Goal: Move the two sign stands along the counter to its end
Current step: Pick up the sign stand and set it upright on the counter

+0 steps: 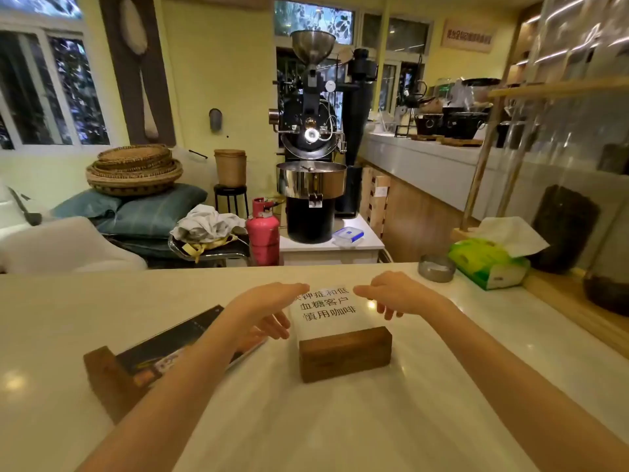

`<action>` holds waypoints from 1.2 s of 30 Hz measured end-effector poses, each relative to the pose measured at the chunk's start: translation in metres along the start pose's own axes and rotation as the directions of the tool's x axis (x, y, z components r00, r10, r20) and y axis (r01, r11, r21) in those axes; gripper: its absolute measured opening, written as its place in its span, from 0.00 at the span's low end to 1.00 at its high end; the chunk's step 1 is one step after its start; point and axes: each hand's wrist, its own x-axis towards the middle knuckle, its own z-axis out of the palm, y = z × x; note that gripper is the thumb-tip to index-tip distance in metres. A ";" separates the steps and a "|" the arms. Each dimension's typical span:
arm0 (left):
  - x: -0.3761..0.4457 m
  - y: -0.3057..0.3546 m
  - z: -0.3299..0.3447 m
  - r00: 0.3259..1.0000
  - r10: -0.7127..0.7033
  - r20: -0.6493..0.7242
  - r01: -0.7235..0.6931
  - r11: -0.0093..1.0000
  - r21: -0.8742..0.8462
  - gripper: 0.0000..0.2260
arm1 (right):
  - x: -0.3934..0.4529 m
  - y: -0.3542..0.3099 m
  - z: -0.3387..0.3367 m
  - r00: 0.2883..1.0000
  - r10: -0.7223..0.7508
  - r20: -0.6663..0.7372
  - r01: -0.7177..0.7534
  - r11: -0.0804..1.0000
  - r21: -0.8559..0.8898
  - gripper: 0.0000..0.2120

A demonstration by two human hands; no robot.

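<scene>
A sign stand with a clear panel of black characters stands in a dark wooden block on the pale counter, straight ahead of me. My left hand and my right hand hover at the panel's two upper edges, fingers spread; I cannot tell if they touch it. A second sign stand with a dark printed panel in a wooden base sits to the left, partly hidden by my left forearm.
A metal ashtray and a green tissue pack sit at the counter's far right. Beyond the counter's far edge are a coffee roaster, a pink gas cylinder and a cushioned bench with baskets.
</scene>
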 end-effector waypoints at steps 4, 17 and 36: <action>0.003 -0.011 0.008 0.999 -0.046 0.026 0.046 0.999 -0.028 0.27 | -0.001 0.007 0.012 0.992 0.089 0.094 -0.099 0.988 0.115 0.23; 0.010 -0.041 0.034 1.000 0.031 -0.002 -0.030 0.949 -0.315 0.11 | -0.008 0.021 0.031 0.988 0.137 0.066 -0.152 0.858 0.491 0.17; -0.004 -0.040 0.022 0.843 0.343 -0.414 -0.427 0.895 -0.128 0.17 | -0.024 0.013 0.053 0.924 -0.024 -0.382 0.278 0.727 0.628 0.17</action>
